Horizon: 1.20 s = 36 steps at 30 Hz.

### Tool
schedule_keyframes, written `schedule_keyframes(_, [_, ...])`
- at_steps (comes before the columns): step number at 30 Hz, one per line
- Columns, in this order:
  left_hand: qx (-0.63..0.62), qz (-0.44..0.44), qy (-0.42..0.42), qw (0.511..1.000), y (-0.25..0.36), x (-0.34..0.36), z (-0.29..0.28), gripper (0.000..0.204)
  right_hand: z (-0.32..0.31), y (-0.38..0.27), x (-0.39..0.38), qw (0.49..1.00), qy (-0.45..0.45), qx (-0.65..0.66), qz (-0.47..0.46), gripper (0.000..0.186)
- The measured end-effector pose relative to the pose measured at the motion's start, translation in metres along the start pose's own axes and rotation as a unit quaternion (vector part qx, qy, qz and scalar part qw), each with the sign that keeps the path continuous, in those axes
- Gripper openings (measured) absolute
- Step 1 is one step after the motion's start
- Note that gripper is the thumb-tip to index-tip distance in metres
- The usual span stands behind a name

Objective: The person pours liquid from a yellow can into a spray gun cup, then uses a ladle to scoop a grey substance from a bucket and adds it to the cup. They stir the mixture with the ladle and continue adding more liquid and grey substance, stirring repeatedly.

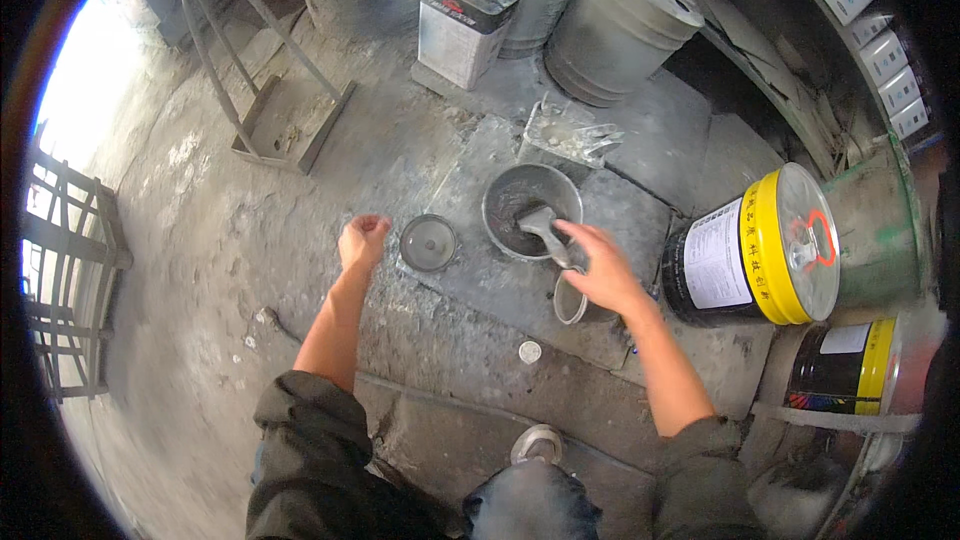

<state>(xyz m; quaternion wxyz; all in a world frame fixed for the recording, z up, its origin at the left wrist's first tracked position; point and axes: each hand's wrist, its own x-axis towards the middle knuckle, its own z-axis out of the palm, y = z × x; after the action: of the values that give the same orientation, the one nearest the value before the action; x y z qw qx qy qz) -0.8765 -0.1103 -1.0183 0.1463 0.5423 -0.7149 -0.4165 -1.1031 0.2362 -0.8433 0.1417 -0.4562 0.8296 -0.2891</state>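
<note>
- Right hand (598, 270), frame centre, grips a scraper (543, 226) in a grey bowl (531, 208); handle hidden.
- Left hand (362, 240) loosely curled, empty, beside a round lid (428, 242).
- Small can (569, 300) partly hidden under the right hand.

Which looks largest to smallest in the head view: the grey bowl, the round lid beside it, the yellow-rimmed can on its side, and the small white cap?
1. yellow-rimmed can, though it is not clearly nearer the camera
2. grey bowl
3. round lid
4. small white cap
</note>
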Motion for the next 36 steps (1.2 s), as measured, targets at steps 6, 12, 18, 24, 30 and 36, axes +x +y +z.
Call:
schedule_keyframes(6, [0.036, -0.023, -0.017, 0.999, 0.049, 0.007, -0.046, 0.036, -0.03, 0.097, -0.113, 0.971, 0.115, -0.048, 0.206, 0.039])
schedule_keyframes(12, [0.144, 0.104, 0.031, 0.984, 0.072, -0.013, -0.042, 0.07, 0.0, 0.121, -0.172, 0.956, 0.046, -0.088, 0.277, 0.077])
schedule_keyframes(18, [0.178, 0.181, -0.026, 0.967, 0.102, -0.01, -0.064, 0.069, 0.029, 0.099, -0.163, 0.918, 0.158, -0.123, 0.343, 0.089])
schedule_keyframes(24, [0.175, 0.346, -0.069, 0.919, 0.138, -0.037, -0.097, 0.059, 0.019, 0.108, -0.191, 0.936, 0.197, -0.043, 0.287, 0.088])
schedule_keyframes(30, [0.146, 0.22, -0.376, 0.888, 0.179, -0.118, -0.088, 0.052, -0.008, 0.052, -0.195, 0.901, 0.26, 0.157, 0.309, 0.073])
schedule_keyframes(36, [0.038, 0.448, -0.422, 0.787, 0.184, -0.224, -0.01, 0.066, 0.014, -0.052, -0.085, 0.752, 0.245, 0.548, 0.271, 0.061])
